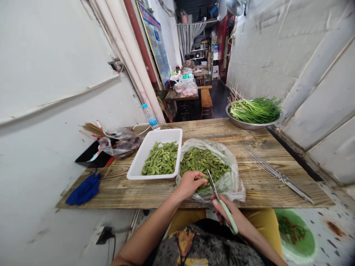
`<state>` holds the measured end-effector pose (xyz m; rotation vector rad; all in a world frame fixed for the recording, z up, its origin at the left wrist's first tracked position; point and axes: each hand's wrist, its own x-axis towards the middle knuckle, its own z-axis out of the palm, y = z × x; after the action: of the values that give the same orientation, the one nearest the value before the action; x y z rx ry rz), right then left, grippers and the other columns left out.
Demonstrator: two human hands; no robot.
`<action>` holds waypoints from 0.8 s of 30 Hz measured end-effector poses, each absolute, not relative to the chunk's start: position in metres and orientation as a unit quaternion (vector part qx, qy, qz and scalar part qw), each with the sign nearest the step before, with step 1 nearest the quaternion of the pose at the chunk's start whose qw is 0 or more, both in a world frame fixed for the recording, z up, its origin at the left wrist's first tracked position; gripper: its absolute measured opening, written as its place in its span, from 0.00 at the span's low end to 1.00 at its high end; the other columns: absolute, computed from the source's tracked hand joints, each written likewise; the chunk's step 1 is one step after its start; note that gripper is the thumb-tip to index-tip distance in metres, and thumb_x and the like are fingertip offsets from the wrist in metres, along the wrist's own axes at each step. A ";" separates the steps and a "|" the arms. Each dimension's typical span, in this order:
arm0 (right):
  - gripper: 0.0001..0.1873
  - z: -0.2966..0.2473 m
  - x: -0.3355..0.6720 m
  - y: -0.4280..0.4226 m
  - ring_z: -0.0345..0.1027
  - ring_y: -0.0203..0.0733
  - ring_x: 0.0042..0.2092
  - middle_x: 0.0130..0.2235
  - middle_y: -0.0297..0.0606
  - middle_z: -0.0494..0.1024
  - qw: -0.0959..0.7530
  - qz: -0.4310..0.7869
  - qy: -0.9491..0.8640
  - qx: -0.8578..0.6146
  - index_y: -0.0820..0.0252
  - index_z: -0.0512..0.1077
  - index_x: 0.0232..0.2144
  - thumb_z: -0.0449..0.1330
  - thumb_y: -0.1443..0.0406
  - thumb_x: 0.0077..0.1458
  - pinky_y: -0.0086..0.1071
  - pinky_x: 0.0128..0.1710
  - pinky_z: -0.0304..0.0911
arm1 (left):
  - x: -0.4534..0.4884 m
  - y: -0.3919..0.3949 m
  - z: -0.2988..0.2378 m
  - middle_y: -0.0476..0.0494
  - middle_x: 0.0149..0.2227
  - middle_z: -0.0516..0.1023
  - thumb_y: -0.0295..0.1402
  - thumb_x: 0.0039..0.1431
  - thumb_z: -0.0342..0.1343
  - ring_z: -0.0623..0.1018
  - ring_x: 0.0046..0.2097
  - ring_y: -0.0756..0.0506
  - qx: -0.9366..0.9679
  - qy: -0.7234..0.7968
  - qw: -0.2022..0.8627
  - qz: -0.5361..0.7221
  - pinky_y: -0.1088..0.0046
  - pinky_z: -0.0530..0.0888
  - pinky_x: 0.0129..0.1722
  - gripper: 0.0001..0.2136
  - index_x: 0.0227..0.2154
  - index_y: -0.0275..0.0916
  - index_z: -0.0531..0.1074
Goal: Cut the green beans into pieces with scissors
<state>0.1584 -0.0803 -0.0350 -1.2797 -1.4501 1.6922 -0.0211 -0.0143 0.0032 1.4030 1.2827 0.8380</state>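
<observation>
My right hand (225, 211) is wrapped round the light green handles of a pair of scissors (228, 216), blades pointing up and away. Close by the blade tips, my left hand (190, 183) pinches a green edamame pod (205, 178) between thumb and fingers. Both hands work over a clear plastic bag (235, 175), which lies open and is heaped with edamame pods (203, 158). Left of the bag stands a white plastic tray (136, 168) with more edamame pods (161, 159) in it. Whether the blades touch the pod is too small to tell.
A metal bowl (256, 125) of green chives stands back right, near thin metal skewers (280, 176). Left are a water bottle (152, 117), black box (93, 157) and blue cloth (84, 188). A green basin (305, 238) sits below; a person (188, 63) sits far back.
</observation>
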 end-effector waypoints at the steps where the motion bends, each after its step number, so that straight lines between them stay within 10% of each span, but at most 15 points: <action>1: 0.24 -0.034 0.159 -0.080 0.56 0.32 0.19 0.19 0.26 0.61 0.282 0.628 -0.546 -0.478 0.60 0.65 0.41 0.51 0.47 0.53 0.25 0.18 0.56 | -0.021 -0.014 0.005 0.45 0.25 0.79 0.35 0.46 0.59 0.75 0.28 0.48 0.576 0.528 0.518 0.349 0.75 0.67 0.30 0.08 0.27 0.36 0.75; 17: 0.22 -0.026 0.150 -0.081 0.50 0.27 0.13 0.16 0.22 0.57 0.304 0.642 -0.489 -0.505 0.58 0.60 0.27 0.54 0.45 0.49 0.22 0.10 0.53 | -0.008 -0.015 0.000 0.51 0.17 0.70 0.39 0.44 0.59 0.64 0.20 0.54 0.480 0.548 0.547 0.413 0.78 0.59 0.22 0.14 0.31 0.34 0.73; 24: 0.23 -0.032 0.159 -0.078 0.52 0.30 0.16 0.17 0.23 0.58 0.296 0.619 -0.525 -0.502 0.58 0.63 0.39 0.52 0.46 0.52 0.23 0.14 0.51 | -0.014 -0.009 0.002 0.52 0.19 0.69 0.34 0.39 0.61 0.63 0.21 0.54 0.494 0.567 0.497 0.434 0.79 0.57 0.22 0.09 0.25 0.35 0.72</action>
<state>0.1590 -0.0784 -0.0319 -1.3362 -1.3972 1.6475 -0.0142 -0.0086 0.0022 1.1958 1.3727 1.0504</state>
